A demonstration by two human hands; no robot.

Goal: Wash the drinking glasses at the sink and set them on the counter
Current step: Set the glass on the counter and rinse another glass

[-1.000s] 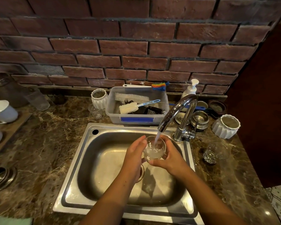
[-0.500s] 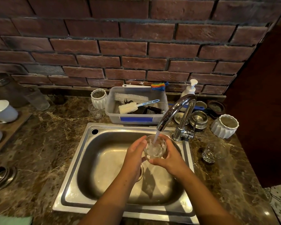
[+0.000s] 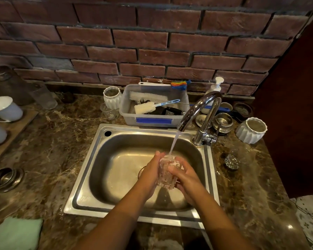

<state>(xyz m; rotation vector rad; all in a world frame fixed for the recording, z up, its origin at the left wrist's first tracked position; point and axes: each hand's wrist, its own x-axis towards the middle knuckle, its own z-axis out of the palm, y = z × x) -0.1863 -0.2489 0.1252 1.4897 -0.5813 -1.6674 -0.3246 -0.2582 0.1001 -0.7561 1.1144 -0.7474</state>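
Two hands hold a drinking glass (image 3: pixel 166 175) under running water over the sink (image 3: pixel 90 179).

The left hand (image 3: pixel 150 175) wraps its fingers around the left side of the glass, and the right hand (image 3: pixel 185 175) curls around the right side, so both are closed on it from opposite sides. The glass sits above the basin, tilted slightly, its rim up toward the tap (image 3: pixel 200 112), and the stream lands on its top edge. On the marble counter (image 3: pixel 49 141) to the right of the sink stands another clear glass (image 3: pixel 232 159), near a white ribbed cup (image 3: pixel 251 130). Behind the sink sits a plastic tub (image 3: pixel 154 105) holding brushes.
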